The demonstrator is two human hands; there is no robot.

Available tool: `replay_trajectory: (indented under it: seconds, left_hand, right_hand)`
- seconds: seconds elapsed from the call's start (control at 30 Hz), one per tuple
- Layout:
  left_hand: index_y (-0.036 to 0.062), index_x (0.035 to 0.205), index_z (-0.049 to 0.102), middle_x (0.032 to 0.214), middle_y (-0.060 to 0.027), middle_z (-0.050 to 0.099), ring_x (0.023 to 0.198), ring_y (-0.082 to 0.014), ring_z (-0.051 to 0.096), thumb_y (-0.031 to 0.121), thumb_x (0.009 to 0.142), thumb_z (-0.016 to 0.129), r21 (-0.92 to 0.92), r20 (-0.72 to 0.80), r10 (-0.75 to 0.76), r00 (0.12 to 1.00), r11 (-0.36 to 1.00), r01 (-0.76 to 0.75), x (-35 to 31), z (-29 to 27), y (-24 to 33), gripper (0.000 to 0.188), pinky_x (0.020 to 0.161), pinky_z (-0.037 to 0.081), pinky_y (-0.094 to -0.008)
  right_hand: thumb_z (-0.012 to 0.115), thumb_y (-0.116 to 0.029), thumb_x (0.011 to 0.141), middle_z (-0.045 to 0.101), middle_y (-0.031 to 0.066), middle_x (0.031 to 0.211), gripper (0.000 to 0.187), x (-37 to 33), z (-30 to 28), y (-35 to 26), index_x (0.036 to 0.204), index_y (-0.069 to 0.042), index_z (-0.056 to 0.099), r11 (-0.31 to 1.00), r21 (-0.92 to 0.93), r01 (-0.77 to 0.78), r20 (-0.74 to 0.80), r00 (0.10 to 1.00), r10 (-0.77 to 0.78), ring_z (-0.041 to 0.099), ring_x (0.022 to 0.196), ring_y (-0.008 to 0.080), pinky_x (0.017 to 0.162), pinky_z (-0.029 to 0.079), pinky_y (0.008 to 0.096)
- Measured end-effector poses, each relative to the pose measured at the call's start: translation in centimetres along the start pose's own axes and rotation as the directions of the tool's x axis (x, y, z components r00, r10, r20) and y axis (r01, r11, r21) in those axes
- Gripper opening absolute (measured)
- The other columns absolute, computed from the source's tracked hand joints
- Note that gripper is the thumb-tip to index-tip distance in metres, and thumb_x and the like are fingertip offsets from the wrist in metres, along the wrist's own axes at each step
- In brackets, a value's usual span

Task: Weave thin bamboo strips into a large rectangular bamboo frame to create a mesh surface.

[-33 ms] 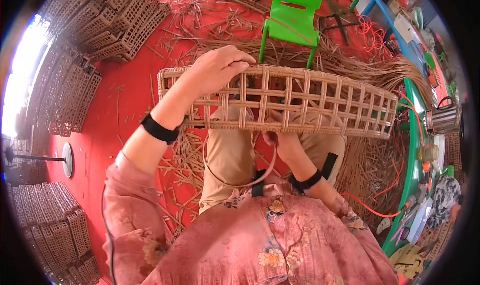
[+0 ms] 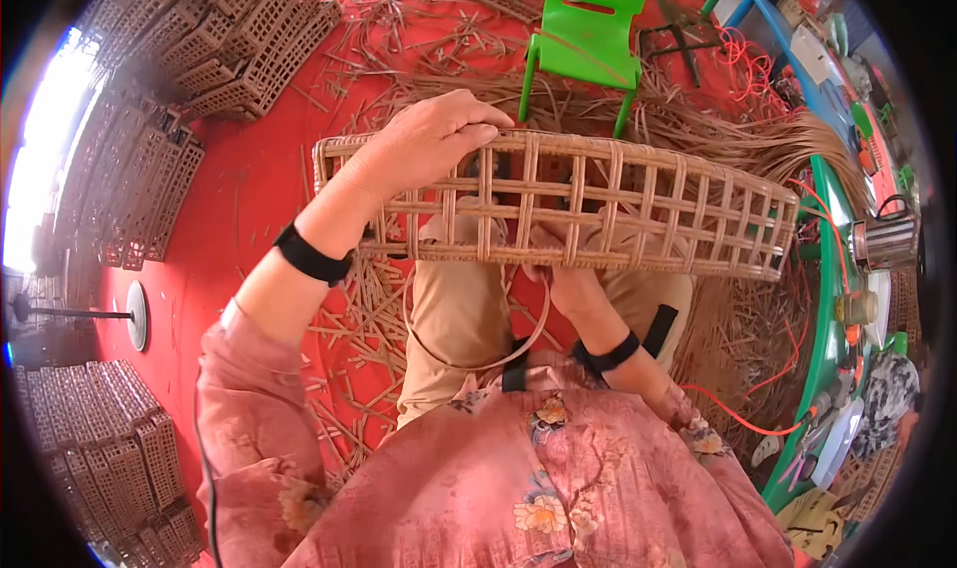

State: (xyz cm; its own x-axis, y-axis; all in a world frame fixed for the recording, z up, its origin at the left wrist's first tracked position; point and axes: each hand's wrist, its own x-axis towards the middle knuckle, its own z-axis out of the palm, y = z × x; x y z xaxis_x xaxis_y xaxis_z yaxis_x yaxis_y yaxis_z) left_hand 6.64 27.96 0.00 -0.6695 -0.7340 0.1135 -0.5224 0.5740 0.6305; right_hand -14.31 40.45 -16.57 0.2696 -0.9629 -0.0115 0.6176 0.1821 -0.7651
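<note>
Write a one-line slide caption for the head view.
Left hand over the top rim of a woven lattice piece, right hand at its lower edge.

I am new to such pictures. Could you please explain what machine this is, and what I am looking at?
There is no machine: these are a person's two bare hands. A wide, curved camera on the head looks down, so picture left is the person's left.

The left hand grips the upper edge of a woven openwork piece. The right hand is at its lower edge, fingers partly hidden by the weave; a thin strip loops down beside it.

On the red floor are many loose strips. Stacked woven pieces stand at left, a green chair ahead.
</note>
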Motion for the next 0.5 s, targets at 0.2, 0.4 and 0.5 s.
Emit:
replay_trajectory:
  seconds: [0.2,0.4,0.5]
  left_hand:
    - [0.0046,0.124,0.059,0.117,-0.0081,0.056,0.114,-0.0213,0.052,0.018,0.097,0.052,-0.109,0.313,-0.073,0.947,0.988,0.112,-0.4,0.3,0.1,0.030,0.100,0.040,-0.0336]
    - [0.0037,0.119,0.063,0.123,-0.0100,0.055,0.118,-0.0246,0.051,0.017,0.095,0.056,-0.242,0.466,-0.010,0.885,0.960,0.138,-1.5,1.4,0.3,0.028,0.101,0.040,-0.0360]
    - [0.0017,0.116,0.064,0.123,-0.0106,0.054,0.118,-0.0254,0.051,0.014,0.092,0.058,-0.193,0.511,-0.070,0.857,0.962,0.194,-1.3,1.1,0.6,0.028,0.099,0.041,-0.0364]
  right_hand:
    - [0.054,-0.035,0.097,0.064,0.0056,0.093,0.042,1.0,1.8,-1.4,0.123,-0.002,0.052,0.912,0.375,-0.164,-0.041,0.980,0.193,0.062,0.081,0.0158,0.071,0.053,0.0289]
    - [0.052,-0.051,0.094,0.062,0.0073,0.105,0.059,-1.5,-1.0,0.3,0.129,-0.004,0.049,0.673,-0.739,-0.036,0.019,0.997,0.074,0.060,0.091,0.0175,0.082,0.052,0.0296]
    - [0.051,-0.051,0.095,0.061,0.0078,0.107,0.060,-1.4,-0.5,0.1,0.131,-0.004,0.048,0.783,-0.620,-0.043,0.041,0.995,0.087,0.059,0.093,0.0179,0.084,0.051,0.0303]
